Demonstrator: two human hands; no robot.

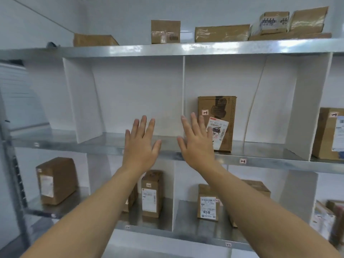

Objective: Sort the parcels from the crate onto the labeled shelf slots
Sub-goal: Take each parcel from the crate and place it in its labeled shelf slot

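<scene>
A metal shelf unit (260, 158) with white dividers fills the view. A brown parcel (221, 116) with a white shipping label stands upright in the middle row, in the slot marked by a small tag (243, 161). My right hand (197, 144) is raised just left of that parcel, fingers straight and spread, holding nothing. My left hand (140, 144) is raised beside it in front of the slot to the left, which holds no parcel, and its fingers are spread too. The crate is out of view.
Several brown parcels lie on the top shelf (221, 33). The bottom row holds upright parcels (55, 180) (151, 194) (207, 202). Another parcel (328, 133) stands in the middle row at the far right. White dividers (81, 101) separate the slots.
</scene>
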